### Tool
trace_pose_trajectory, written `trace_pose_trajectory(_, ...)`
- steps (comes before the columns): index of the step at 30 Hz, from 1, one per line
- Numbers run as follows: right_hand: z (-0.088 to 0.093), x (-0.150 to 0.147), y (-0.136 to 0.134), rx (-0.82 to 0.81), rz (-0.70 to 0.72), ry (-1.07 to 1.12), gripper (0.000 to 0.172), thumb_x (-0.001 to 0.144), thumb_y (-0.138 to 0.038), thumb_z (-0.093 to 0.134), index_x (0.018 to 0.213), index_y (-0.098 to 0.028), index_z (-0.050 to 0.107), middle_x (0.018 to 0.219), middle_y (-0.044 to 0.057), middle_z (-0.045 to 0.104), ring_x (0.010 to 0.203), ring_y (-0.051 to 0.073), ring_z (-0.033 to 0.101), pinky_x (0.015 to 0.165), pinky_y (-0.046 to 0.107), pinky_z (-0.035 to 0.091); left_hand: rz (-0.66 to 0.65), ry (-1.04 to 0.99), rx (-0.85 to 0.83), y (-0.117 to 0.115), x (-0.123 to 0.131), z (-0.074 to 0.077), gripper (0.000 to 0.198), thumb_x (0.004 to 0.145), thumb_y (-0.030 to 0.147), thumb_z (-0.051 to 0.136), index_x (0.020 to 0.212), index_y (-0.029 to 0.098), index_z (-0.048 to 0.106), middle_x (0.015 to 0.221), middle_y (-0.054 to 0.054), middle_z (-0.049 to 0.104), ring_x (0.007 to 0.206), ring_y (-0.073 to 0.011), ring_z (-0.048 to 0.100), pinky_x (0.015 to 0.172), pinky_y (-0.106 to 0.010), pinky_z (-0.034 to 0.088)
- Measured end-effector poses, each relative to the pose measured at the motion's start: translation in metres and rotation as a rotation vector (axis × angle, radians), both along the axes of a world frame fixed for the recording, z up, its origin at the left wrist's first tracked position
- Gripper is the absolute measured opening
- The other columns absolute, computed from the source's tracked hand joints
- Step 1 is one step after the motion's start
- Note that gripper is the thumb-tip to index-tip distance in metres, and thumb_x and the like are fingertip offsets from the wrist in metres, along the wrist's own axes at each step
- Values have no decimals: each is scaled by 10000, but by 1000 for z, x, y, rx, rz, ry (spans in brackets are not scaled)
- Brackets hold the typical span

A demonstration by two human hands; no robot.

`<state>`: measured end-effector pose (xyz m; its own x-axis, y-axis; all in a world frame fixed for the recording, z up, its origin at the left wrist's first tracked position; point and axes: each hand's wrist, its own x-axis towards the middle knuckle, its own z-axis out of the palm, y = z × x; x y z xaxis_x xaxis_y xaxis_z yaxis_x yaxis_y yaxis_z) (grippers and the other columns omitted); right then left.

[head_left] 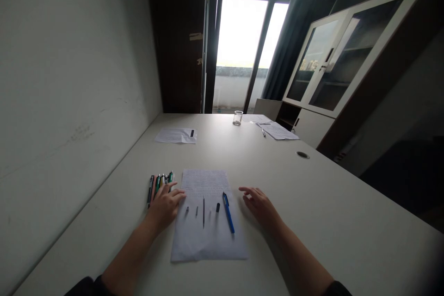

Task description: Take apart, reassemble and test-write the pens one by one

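A sheet of lined, written paper [208,247] lies on the white table between my hands. On it rest a blue pen [228,212], a small black cylindrical part [218,207], a thin dark pen refill [204,212], a short spring-like piece [197,211] and a small tip-like piece [187,210]. My left hand [166,203] rests at the paper's left edge, fingers spread, partly covering a row of several pens [156,185]. My right hand [256,201] is just right of the paper, fingers apart and holding nothing.
The white table [298,203] runs along a wall on the left. Farther back are a sheet of paper [175,135], a clear glass [237,118], and stacked papers [279,131] with a pen [263,132] beside them. A round cable hole [303,155] sits near the right edge.
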<state>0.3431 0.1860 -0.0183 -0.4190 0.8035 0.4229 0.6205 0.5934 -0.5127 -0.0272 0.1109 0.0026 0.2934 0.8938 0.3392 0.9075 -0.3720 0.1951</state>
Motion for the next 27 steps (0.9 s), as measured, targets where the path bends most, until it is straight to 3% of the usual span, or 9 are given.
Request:
trace_pose_trajectory(11, -4, 0, 0, -46, -24, 105, 304, 910, -180, 490, 1178, -236, 622, 1061, 65, 649, 891, 181, 657, 776, 317, 568, -10, 11, 38, 1, -1, -4, 393, 839, 51, 538, 1148, 251, 675, 1193, -20, 675, 1283, -288, 419, 1101, -505, 348)
trace_pose_trajectory(27, -5, -2, -3, -35, -36, 36, 297, 930, -222, 486, 1193, -252, 618, 1020, 64, 661, 872, 199, 645, 806, 366, 565, -5, -10, 46, -3, 1, 2, 498, 787, -36, 491, 1150, 250, 677, 1197, -28, 674, 1306, -277, 412, 1131, -537, 316)
